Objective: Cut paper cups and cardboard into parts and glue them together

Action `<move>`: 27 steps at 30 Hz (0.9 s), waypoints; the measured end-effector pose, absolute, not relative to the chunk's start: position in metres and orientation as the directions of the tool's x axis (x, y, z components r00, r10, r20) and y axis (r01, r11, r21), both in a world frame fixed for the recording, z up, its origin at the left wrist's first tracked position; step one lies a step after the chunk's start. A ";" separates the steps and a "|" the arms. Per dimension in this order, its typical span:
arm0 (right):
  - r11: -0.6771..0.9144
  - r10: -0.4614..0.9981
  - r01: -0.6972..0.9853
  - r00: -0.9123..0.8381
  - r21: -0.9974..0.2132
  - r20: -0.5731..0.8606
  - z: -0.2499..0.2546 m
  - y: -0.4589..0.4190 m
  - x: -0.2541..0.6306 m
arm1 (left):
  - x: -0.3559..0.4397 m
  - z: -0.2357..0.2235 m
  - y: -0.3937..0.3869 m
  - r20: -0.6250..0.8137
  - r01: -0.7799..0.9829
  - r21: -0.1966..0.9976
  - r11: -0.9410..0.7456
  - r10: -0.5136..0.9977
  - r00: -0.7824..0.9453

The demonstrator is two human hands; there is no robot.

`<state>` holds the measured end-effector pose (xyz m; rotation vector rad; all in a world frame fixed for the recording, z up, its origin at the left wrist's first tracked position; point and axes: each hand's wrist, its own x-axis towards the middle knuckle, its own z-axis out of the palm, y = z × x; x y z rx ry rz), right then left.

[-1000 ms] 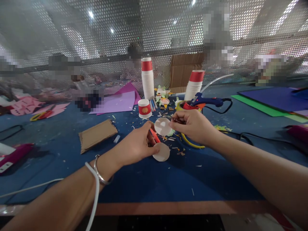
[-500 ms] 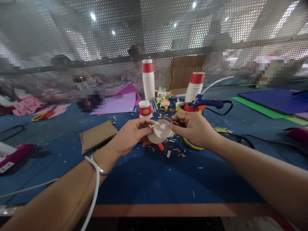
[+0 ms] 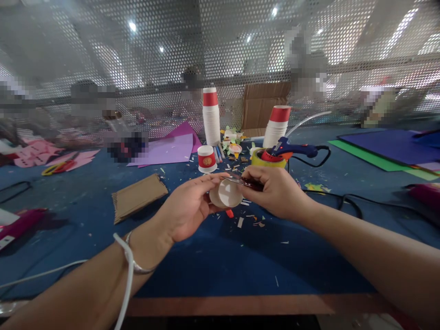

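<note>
A small white paper cup (image 3: 230, 195) is tipped so one round end faces me, with its pale side showing at the left. My left hand (image 3: 187, 204) grips it from the left, thumb and fingers around it. In my right hand (image 3: 271, 190) is a knife (image 3: 252, 183) with a dark red handle, and its silver blade lies along the cup's upper rim. The blade tip reaches close to my left fingertips. Just beyond my hands, a red and white paper cup (image 3: 206, 159) stands upside down on the blue table (image 3: 220, 261).
Two cup stacks, a tall one (image 3: 211, 119) and a shorter one (image 3: 277, 126), stand behind. A blue glue gun (image 3: 297, 148) rests on a yellow tape roll (image 3: 268, 159); its cord runs right. Cardboard (image 3: 139, 197) lies left. Paper scraps (image 3: 240, 222) litter the middle.
My right hand has brought the knife left and slightly down, onto the cup's upper rim. The left hand has turned and lowered the cup a little.
</note>
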<state>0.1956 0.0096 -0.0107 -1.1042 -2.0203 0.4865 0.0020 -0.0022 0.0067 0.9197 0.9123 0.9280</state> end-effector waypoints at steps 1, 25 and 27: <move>0.555 0.831 0.538 -0.330 -0.635 0.447 -0.011 0.009 0.195 | 0.003 0.007 -0.004 -0.229 -0.252 0.914 0.316 0.919 0.321; 0.566 0.824 0.431 -0.255 -0.703 0.507 -0.010 0.009 0.197 | 0.000 0.001 -0.010 0.123 0.047 0.986 -0.158 0.897 0.425; 0.549 0.836 0.388 -0.252 -0.740 0.488 -0.011 0.011 0.196 | -0.001 0.000 -0.009 0.125 0.059 0.985 -0.164 0.903 0.411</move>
